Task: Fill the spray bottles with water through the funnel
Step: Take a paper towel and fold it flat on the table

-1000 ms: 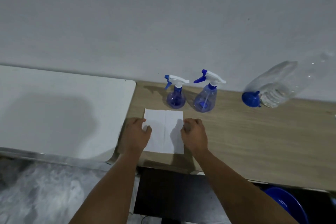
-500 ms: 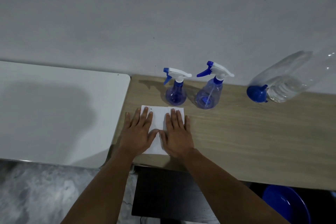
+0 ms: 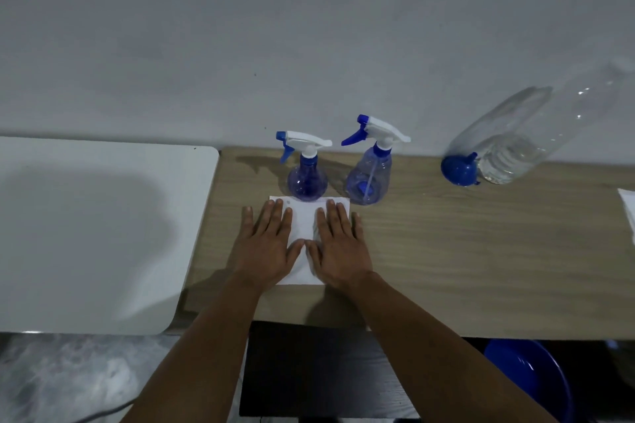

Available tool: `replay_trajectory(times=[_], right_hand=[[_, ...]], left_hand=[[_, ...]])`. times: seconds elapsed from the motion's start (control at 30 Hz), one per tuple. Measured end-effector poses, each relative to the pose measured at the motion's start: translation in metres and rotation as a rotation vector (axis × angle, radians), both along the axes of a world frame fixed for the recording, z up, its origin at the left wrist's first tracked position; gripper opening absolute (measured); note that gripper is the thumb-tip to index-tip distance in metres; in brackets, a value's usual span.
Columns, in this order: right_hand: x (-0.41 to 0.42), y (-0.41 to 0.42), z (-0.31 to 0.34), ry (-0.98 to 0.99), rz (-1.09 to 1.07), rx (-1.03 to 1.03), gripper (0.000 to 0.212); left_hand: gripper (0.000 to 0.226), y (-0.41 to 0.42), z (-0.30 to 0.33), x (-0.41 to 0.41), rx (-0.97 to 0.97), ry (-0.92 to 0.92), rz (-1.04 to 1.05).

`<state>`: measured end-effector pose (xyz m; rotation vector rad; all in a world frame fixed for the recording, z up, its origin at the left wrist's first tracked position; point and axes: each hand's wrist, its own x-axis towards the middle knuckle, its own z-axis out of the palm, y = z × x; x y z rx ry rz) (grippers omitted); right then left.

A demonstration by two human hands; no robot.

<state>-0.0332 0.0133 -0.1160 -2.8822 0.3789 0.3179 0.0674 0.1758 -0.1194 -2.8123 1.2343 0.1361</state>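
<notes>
The wooden tabletop (image 3: 446, 251) shows a pale, matt grain, and the white paper sheet (image 3: 304, 220) lying on it under both flat hands looks thin and matt, faintly creased. Just behind the sheet stand two spray bottles (image 3: 307, 178) (image 3: 369, 178) of translucent blue plastic with glossy white-and-blue plastic trigger heads, and well to the sheet's right a large clear plastic bottle (image 3: 525, 141) — glossy, ribbed low down — stands beside a smooth blue plastic funnel (image 3: 458, 169). Left of the sheet, a smooth matt white board (image 3: 86, 233) adjoins the wood — and the wall (image 3: 309, 27) behind is matt grey.
</notes>
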Motion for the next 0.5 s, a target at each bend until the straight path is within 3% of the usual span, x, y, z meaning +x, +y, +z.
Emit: replay_trajectory(times=[0.5], right_hand=[[-0.113, -0.127, -0.002, -0.001, -0.136, -0.031, 0.074]], left_hand=[[0.074, -0.136, 0.002, -0.094, -0.098, 0.038, -0.188]])
